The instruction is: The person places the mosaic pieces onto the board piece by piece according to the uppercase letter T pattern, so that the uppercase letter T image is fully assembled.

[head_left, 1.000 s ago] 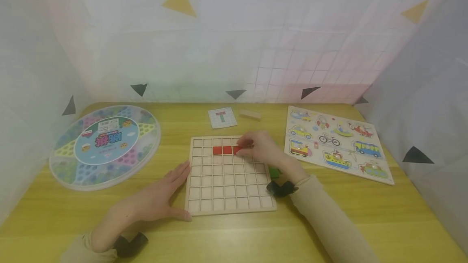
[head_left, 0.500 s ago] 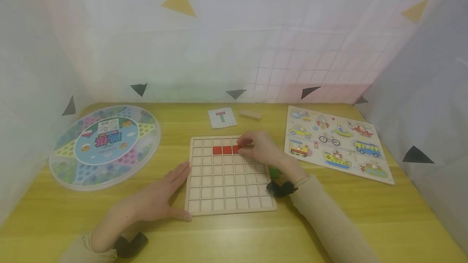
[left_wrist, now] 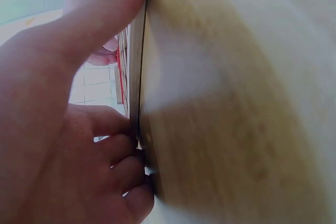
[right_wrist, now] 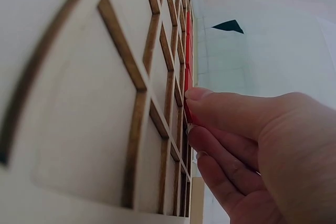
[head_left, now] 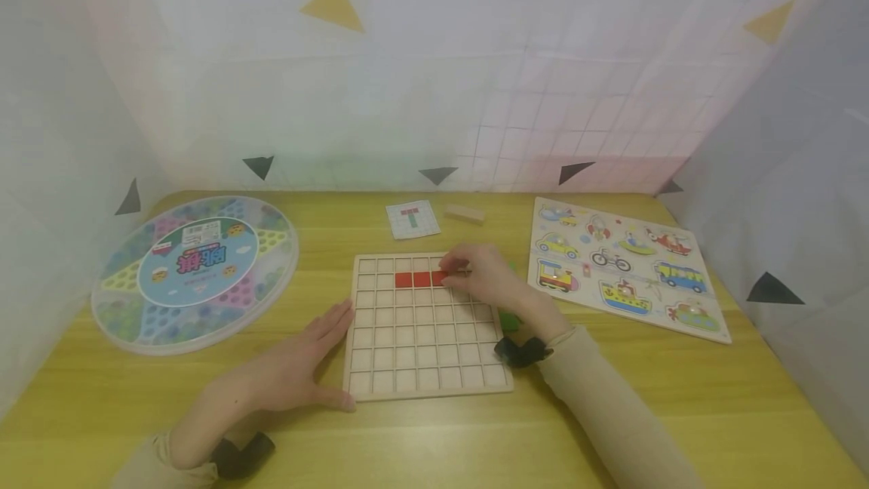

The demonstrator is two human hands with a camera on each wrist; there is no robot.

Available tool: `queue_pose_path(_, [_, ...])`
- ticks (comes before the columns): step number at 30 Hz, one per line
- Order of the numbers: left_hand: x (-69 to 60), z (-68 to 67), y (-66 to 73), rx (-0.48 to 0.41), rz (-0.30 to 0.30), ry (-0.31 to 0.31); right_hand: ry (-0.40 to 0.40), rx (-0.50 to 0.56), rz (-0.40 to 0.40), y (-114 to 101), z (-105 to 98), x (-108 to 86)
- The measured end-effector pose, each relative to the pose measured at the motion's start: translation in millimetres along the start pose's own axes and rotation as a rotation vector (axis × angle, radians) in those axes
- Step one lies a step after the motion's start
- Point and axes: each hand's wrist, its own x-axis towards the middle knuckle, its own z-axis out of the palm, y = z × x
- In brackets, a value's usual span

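The grid board (head_left: 405,357) is of pale, matt wood with darker brown recess walls; the red tiles (head_left: 422,278) seated in it have a smooth, evenly coloured finish. The table (head_left: 434,436) presents a smooth yellow wood-grain surface with a soft sheen at the near side, and the round case (head_left: 197,272) at left is of clear, glossy plastic. The card (head_left: 413,229) at far centre appears to be paper, the right sleeve (head_left: 611,406) is matt cloth, and the far backdrop (head_left: 421,104) is a thin, lightly creased sheet.
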Motion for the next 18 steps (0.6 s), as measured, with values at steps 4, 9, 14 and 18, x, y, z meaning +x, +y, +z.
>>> queue_pose_path(4, [0.0, -0.5, 0.5, -0.004, -0.003, 0.0, -0.004, -0.005, 0.006, -0.7, -0.2, -0.1])
queue_pose_path(9, [-0.1, -0.1, 0.6, -0.002, 0.0, 0.002, -0.006, 0.004, -0.002, -1.6, -0.7, -0.3])
queue_pose_path(14, [0.1, 0.7, 0.0, 0.003, 0.01, 0.008, -0.009, 0.021, -0.013, -1.6, -0.9, -1.0])
queue_pose_path(18, [0.1, 0.8, -0.1, 0.004, 0.013, 0.009, -0.006, 0.025, -0.022, -1.6, -0.9, -1.1])
